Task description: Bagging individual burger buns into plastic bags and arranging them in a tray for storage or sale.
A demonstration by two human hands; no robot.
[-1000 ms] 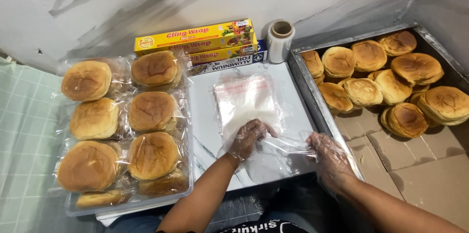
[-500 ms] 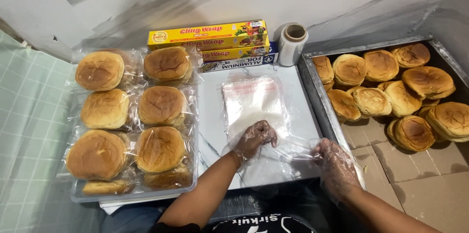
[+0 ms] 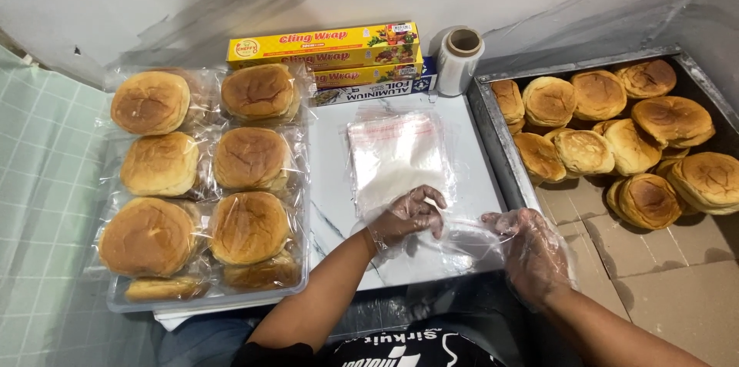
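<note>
Both my hands wear thin clear plastic gloves. My left hand (image 3: 408,217) and my right hand (image 3: 531,248) pinch the two sides of one clear plastic bag (image 3: 462,240) and hold it just above the white marble-look board (image 3: 331,182). A stack of flat clear bags (image 3: 396,153) lies on the board right behind my left hand. Bagged round buns (image 3: 192,175) fill a clear tray (image 3: 208,301) at my left. Unwrapped buns (image 3: 616,136) lie in a metal tray (image 3: 493,128) at my right.
Yellow cling wrap boxes (image 3: 331,48) and a foil box (image 3: 369,90) lean against the wall behind the board, next to a roll of clear film (image 3: 459,59). Brown cardboard (image 3: 662,275) lines the metal tray's near half. A green checked cloth (image 3: 38,205) covers the left.
My hands have stayed at the board's near edge, working the single bag between them; my right hand has closed in on the bag's edge. The view has shifted slightly.
</note>
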